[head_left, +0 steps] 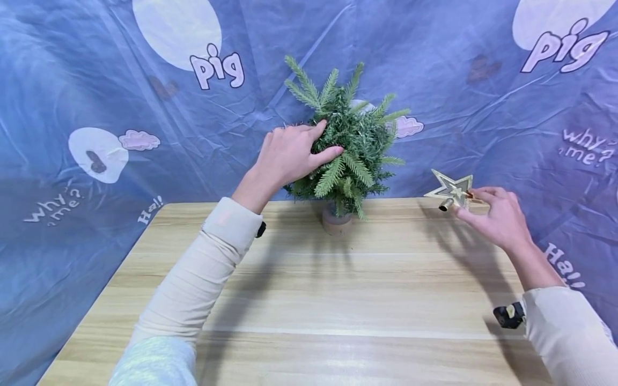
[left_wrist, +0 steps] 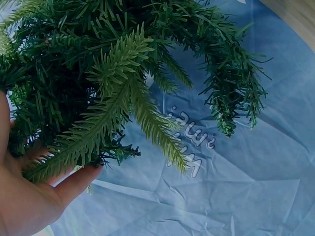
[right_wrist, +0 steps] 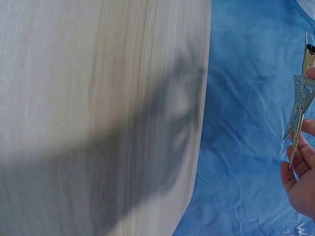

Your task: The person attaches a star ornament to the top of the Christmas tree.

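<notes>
A small artificial Christmas tree [head_left: 357,134] stands upright near the table's back edge on a short round base [head_left: 336,222]. My left hand [head_left: 287,153] reaches into its left side, thumb and forefinger stretched out against the branches. In the left wrist view, that hand [left_wrist: 29,204] lies among the green needles [left_wrist: 106,120], which cover part of its fingers. Over to the right, my right hand [head_left: 504,217] pinches a gold star tree topper [head_left: 451,188] by one side, its short socket pointing down toward me. The star [right_wrist: 299,105] appears nearly edge-on in the right wrist view.
The light wooden table [head_left: 338,300] runs back to a wrinkled blue printed cloth [head_left: 260,32], which hangs behind and along both sides. Shadows of the arms fall across the tabletop. A small black device [head_left: 509,315] sits at the right wrist.
</notes>
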The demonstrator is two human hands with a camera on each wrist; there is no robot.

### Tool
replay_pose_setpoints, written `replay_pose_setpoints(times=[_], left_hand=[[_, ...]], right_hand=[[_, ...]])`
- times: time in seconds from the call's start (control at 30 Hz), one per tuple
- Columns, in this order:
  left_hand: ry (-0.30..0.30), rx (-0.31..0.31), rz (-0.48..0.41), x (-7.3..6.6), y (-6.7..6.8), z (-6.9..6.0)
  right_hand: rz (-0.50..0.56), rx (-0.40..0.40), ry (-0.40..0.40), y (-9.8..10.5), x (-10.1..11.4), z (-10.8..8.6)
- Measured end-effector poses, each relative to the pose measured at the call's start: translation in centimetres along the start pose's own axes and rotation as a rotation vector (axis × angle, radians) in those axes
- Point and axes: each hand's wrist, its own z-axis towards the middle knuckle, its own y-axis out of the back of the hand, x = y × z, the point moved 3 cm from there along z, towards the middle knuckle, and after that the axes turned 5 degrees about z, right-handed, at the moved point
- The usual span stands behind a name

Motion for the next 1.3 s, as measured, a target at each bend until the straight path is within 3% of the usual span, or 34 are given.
replay_pose_setpoints(times=[0.43,1.3], left_hand=[[-0.002,-0.005,0.008,-0.1,-0.1,-0.1],[-0.009,-0.015,0.011,-0.1,-0.1,-0.1]], right_hand=[[-0.016,-0.044,0.045,0.1,1.4,0.7],[0.026,-0.111,0.164,0.6,6.5,1.9]])
